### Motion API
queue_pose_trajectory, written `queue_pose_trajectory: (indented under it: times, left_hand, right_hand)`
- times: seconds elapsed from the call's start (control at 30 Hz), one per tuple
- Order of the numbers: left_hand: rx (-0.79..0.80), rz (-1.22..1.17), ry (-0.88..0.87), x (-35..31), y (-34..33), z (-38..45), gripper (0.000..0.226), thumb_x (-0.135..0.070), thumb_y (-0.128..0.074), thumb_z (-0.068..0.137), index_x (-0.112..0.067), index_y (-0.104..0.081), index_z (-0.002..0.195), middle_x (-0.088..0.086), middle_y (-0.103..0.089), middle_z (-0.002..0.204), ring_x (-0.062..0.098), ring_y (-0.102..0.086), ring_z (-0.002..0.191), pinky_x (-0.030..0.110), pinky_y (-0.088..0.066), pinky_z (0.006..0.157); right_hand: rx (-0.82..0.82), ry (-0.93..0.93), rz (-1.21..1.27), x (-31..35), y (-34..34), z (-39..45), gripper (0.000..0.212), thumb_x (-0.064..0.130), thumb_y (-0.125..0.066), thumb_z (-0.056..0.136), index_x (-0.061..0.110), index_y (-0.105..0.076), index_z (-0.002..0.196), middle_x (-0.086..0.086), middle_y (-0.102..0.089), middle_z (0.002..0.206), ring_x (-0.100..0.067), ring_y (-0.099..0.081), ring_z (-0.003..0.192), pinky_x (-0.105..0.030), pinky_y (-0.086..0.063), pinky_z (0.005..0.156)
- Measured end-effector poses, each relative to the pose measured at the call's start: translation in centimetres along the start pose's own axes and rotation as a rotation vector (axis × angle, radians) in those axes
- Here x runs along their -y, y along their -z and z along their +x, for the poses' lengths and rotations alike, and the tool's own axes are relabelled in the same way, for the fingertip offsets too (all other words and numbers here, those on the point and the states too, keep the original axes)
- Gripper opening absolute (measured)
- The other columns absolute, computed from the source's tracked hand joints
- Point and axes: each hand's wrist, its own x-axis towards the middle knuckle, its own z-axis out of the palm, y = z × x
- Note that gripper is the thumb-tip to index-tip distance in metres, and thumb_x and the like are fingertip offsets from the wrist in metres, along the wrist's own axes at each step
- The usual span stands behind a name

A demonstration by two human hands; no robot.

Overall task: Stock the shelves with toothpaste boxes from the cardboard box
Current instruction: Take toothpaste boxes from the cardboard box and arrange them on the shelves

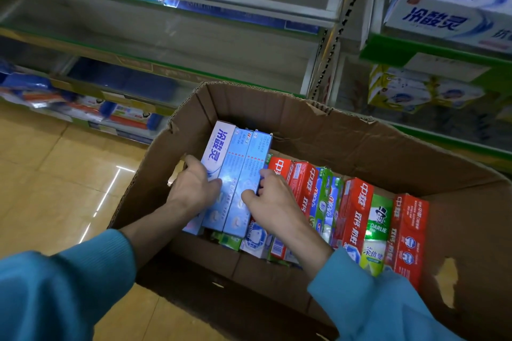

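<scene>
- Shelves [177, 44] ahead sit mostly bare.
- Carton [360, 147] looks full, so plenty left.
- Left hand [194, 185] and right hand [273, 199] clamp the blue boxes [238, 174] together.

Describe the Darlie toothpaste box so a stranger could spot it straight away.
Look in the open cardboard box on the floor, at the row of upright cartons on its right side. The Darlie box stands between two red cartons: it alone is green, with a top-hatted man.
</scene>
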Motion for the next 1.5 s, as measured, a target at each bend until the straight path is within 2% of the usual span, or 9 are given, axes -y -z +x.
queue_pose_trajectory:
  times: [0.37, 0.5, 0.73, 0.87, 0.93, 1.03, 1.17, 1.37, 1.5]
  left_hand:
    - [-0.095, 0.187, -0.109, 0.6, 0.7, -1.8, 0.033, -0.036, -0.058, 0.095, -0.013, -0.036, 0.106, 0.009, -0.053, 0.102, 0.036, -0.058, 0.098, 0.041, -0.043, 0.079]
    - [-0.185, 0.215, -0.154, 0.5, 1.8, -3.4, 0.035, -0.039, -0.061, 0.094, -0.015, -0.038, 0.103, 0.01, -0.059, 0.102, 0.039, -0.062, 0.101, 0.041, -0.044, 0.076]
    - [-0.255, 0.025, -0.25, -1.6, 6.4, -6.5, 0.041, -0.043, -0.067, 0.09, -0.014, -0.053, 0.115, -0.004, -0.06, 0.097, 0.012, -0.058, 0.075, 0.021, -0.041, 0.052]
    - [-0.265, -0.098, -0.332, -5.0, 8.3, -8.8, 0.019, -0.042, -0.067, 0.089, -0.023, -0.062, 0.086, -0.001, -0.071, 0.085, 0.015, -0.071, 0.074, 0.033, -0.058, 0.059]
    - [-0.291, -0.154, -0.362, -7.1, 8.9, -10.1, 0.025, -0.033, -0.068, 0.089, -0.024, -0.059, 0.068, -0.004, -0.072, 0.072, 0.01, -0.07, 0.068, 0.027, -0.052, 0.055]
    - [-0.295, -0.299, -0.423, -9.5, 8.7, -11.7, 0.02, -0.035, -0.071, 0.088, -0.027, -0.059, 0.074, -0.01, -0.071, 0.07, 0.003, -0.07, 0.068, 0.028, -0.051, 0.06]
    - [-0.218, -0.665, -0.455, -11.8, 7.6, -13.0, 0.035, -0.043, -0.073, 0.09, -0.021, -0.055, 0.11, 0.002, -0.076, 0.095, 0.013, -0.075, 0.086, 0.047, -0.062, 0.076]
    - [-0.058, -1.007, -0.427, -15.8, 7.2, -14.6, 0.064, -0.051, -0.069, 0.087, -0.024, -0.042, 0.138, 0.008, -0.073, 0.115, 0.021, -0.076, 0.096, 0.044, -0.061, 0.08]
    - [0.005, -1.048, -0.44, -17.7, 5.6, -15.8, 0.061, -0.047, -0.068, 0.088, -0.027, -0.044, 0.14, 0.008, -0.072, 0.117, 0.024, -0.075, 0.099, 0.047, -0.06, 0.084]
  right_hand:
    - [0.016, -0.029, -0.013, 0.8, 0.2, -0.9, 0.071, 0.049, -0.051, 0.076, 0.019, -0.041, 0.14, -0.002, -0.054, 0.135, -0.021, -0.062, 0.111, -0.045, -0.059, 0.085]
    - [0.064, 0.059, -0.104, 2.3, 1.3, -3.4, 0.069, 0.037, -0.057, 0.094, 0.023, -0.026, 0.154, -0.004, -0.036, 0.147, -0.023, -0.04, 0.136, -0.039, -0.041, 0.108]
    - [0.237, 0.319, -0.014, 6.3, 2.4, -9.1, 0.095, 0.052, -0.066, 0.088, 0.047, 0.003, 0.153, 0.006, -0.03, 0.15, -0.015, -0.038, 0.137, -0.034, -0.038, 0.105]
    - [0.182, 0.357, 0.06, 7.8, 4.5, -10.7, 0.106, 0.054, -0.069, 0.085, 0.051, 0.014, 0.15, 0.008, -0.027, 0.151, -0.015, -0.039, 0.136, -0.037, -0.04, 0.107]
    - [0.101, 0.403, 0.121, 7.9, 5.7, -11.2, 0.101, 0.048, -0.068, 0.087, 0.053, 0.01, 0.15, 0.009, -0.03, 0.148, -0.012, -0.042, 0.133, -0.033, -0.043, 0.107]
    - [-0.018, 0.47, 0.208, 7.7, 8.2, -11.6, 0.092, 0.031, -0.068, 0.088, 0.05, -0.005, 0.153, 0.016, -0.035, 0.139, 0.005, -0.04, 0.125, -0.004, -0.037, 0.096]
    - [-0.052, 0.497, 0.377, 6.5, 13.4, -11.9, 0.075, 0.031, -0.065, 0.077, 0.045, -0.037, 0.144, 0.014, -0.056, 0.136, -0.005, -0.058, 0.121, -0.039, -0.05, 0.101]
    - [0.195, 0.449, 0.536, 3.2, 23.3, -13.9, 0.055, 0.017, -0.064, 0.076, 0.032, -0.062, 0.129, 0.001, -0.071, 0.12, -0.018, -0.07, 0.094, -0.025, -0.054, 0.073]
    - [0.222, 0.409, 0.573, 0.3, 28.5, -15.6, 0.049, 0.017, -0.063, 0.074, 0.025, -0.07, 0.121, -0.015, -0.072, 0.112, -0.032, -0.069, 0.083, -0.033, -0.054, 0.069]
